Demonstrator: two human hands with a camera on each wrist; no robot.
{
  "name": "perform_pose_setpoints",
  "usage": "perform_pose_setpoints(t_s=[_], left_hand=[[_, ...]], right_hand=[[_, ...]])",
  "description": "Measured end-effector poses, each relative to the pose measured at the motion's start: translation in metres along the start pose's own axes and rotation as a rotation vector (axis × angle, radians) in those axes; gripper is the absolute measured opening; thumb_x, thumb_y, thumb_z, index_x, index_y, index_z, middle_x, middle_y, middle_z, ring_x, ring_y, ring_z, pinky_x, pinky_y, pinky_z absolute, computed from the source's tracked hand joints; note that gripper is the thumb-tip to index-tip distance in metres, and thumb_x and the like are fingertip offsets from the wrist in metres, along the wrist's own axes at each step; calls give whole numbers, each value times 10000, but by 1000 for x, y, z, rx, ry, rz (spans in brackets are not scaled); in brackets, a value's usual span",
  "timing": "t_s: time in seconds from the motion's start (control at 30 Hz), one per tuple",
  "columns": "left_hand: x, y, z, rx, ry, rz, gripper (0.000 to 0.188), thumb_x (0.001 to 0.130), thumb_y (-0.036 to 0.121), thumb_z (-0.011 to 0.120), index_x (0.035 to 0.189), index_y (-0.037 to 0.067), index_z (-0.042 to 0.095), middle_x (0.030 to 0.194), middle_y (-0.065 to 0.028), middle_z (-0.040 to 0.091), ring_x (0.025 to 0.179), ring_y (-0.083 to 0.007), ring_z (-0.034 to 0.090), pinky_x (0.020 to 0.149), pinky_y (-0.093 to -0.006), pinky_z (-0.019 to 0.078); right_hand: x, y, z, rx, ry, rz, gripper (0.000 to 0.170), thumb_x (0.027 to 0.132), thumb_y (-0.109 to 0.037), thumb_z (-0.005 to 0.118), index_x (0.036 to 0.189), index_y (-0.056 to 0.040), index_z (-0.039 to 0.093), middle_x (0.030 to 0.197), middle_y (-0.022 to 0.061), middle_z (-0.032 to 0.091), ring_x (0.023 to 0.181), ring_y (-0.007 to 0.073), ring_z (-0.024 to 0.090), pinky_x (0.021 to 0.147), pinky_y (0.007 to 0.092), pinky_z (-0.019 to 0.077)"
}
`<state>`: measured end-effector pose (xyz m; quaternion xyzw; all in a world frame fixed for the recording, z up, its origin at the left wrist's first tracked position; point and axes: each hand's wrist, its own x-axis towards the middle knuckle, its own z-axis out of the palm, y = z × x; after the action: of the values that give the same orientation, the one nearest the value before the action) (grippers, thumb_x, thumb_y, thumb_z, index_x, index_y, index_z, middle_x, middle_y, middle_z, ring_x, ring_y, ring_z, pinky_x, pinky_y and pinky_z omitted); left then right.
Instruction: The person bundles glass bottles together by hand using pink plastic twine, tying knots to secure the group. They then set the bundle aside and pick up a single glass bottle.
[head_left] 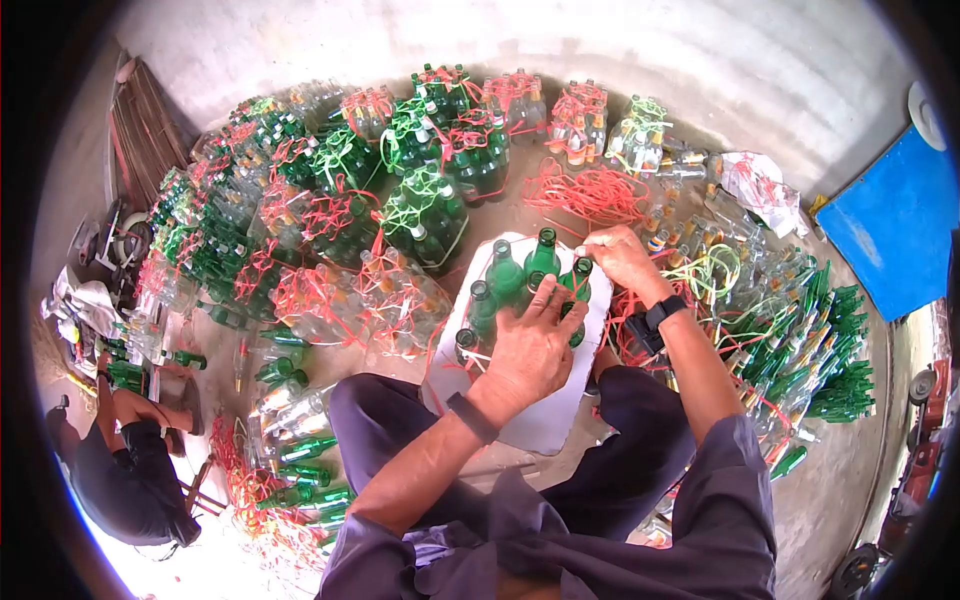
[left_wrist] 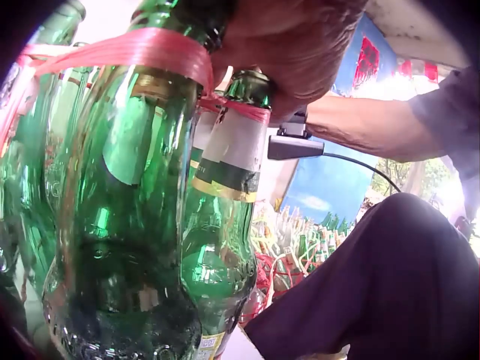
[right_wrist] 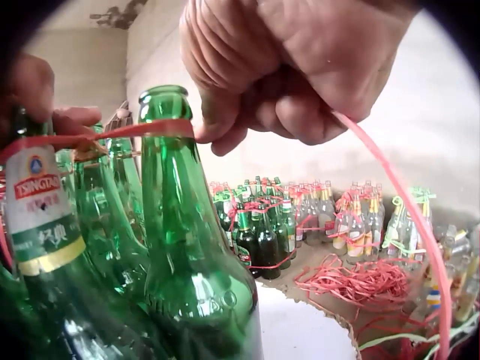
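A cluster of several green glass bottles (head_left: 503, 272) stands upright on a white board (head_left: 545, 425) between the person's knees. A flat red plastic strap (right_wrist: 116, 133) runs round the bottle necks. My left hand (head_left: 525, 352) rests over the near bottle tops with its fingers stretched across them. At the far right of the cluster, my right hand (head_left: 622, 262) grips the strap close beside one neck, and a loose length trails down from the fist in the right wrist view. A labelled bottle (left_wrist: 229, 157) stands among the others in the left wrist view.
Strapped bundles of bottles (head_left: 425, 215) crowd the floor at the back and left. A heap of red straps (head_left: 590, 195) lies beyond the board. Loose bottles (head_left: 790, 340) lie to the right, near a blue panel (head_left: 890, 220). Another person (head_left: 130, 470) sits at the far left.
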<state>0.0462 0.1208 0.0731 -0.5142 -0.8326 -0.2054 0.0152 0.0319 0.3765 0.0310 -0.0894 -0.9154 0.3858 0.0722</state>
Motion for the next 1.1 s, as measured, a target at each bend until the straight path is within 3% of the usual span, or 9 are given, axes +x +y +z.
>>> perform_pose_setpoints(t_s=[0.1, 0.23, 0.4, 0.53, 0.73, 0.83, 0.97, 1.03, 1.1], left_hand=[[0, -1, 2, -3, 24, 12, 566, 758, 63, 646, 1315, 130, 566, 1414, -104, 547, 1439, -297, 422, 848, -540, 467], [-3, -1, 1, -36, 15, 7, 568, 762, 70, 648, 1321, 126, 562, 1429, -113, 539, 1452, -297, 400, 913, -555, 442], [-11, -2, 0, -40, 45, 45, 594, 788, 122, 690, 1361, 94, 538, 1455, -149, 514, 1462, -326, 373, 1026, -597, 369], [-41, 2, -12, -26, 194, 5, 730, 785, 196, 762, 1440, 56, 472, 1516, -221, 430, 1474, -410, 318, 1112, -615, 278], [-90, -17, -1, -57, 169, -336, 1012, 723, 149, 839, 1543, 10, 262, 1616, -306, 177, 1501, -465, 212, 1188, -596, 219], [-95, -24, 18, -294, 394, -469, 1195, 649, 123, 906, 1560, -27, 148, 1584, -335, 184, 1501, -442, 210, 1212, -419, 281], [-94, -23, 22, -643, 360, -625, 1170, 679, 101, 882, 1567, -30, 132, 1473, -316, 366, 1281, -363, 529, 1056, -415, 472], [-96, -36, 21, -514, 317, -548, 1169, 701, 90, 861, 1579, -30, 98, 1254, -258, 559, 862, -254, 666, 812, -389, 571], [-96, -42, 10, -569, 257, -551, 1180, 714, 122, 857, 1575, -40, 67, 1288, -297, 549, 1013, -358, 630, 891, -419, 543]], right_hand=[[-9, 32, 26, 188, 93, -110, 150, 896, -84, 655, 950, 0, 766, 777, 137, 729, 706, 150, 636, 699, 314, 508], [-18, 45, 47, 395, 94, 111, 162, 910, -32, 624, 974, -7, 770, 817, 91, 744, 699, 123, 615, 683, 285, 508], [-23, 51, 56, -609, 326, -413, 38, 757, 34, 621, 730, 9, 613, 735, 161, 640, 716, 276, 677, 658, 354, 512], [-25, 49, 58, -100, 234, -143, 12, 746, -4, 616, 758, -7, 619, 752, 166, 632, 698, 294, 661, 637, 374, 515], [-21, 63, 66, -725, 376, -446, 134, 713, 43, 647, 747, -75, 593, 670, 74, 526, 612, 188, 570, 542, 325, 432], [-27, 40, 66, 494, 329, 67, 209, 923, -14, 580, 722, -71, 594, 666, -71, 451, 589, 35, 347, 489, 298, 281], [-16, 87, 82, 258, 391, -170, 216, 911, -12, 585, 706, -78, 569, 651, -61, 439, 576, 44, 355, 484, 301, 291], [-27, 65, 67, -339, 338, -251, 213, 905, 5, 578, 709, -72, 545, 649, -58, 411, 574, 48, 356, 485, 306, 304], [-38, 52, 65, -19, 299, -74, 210, 903, 18, 570, 715, -70, 538, 656, -54, 406, 572, 48, 367, 485, 301, 312]])
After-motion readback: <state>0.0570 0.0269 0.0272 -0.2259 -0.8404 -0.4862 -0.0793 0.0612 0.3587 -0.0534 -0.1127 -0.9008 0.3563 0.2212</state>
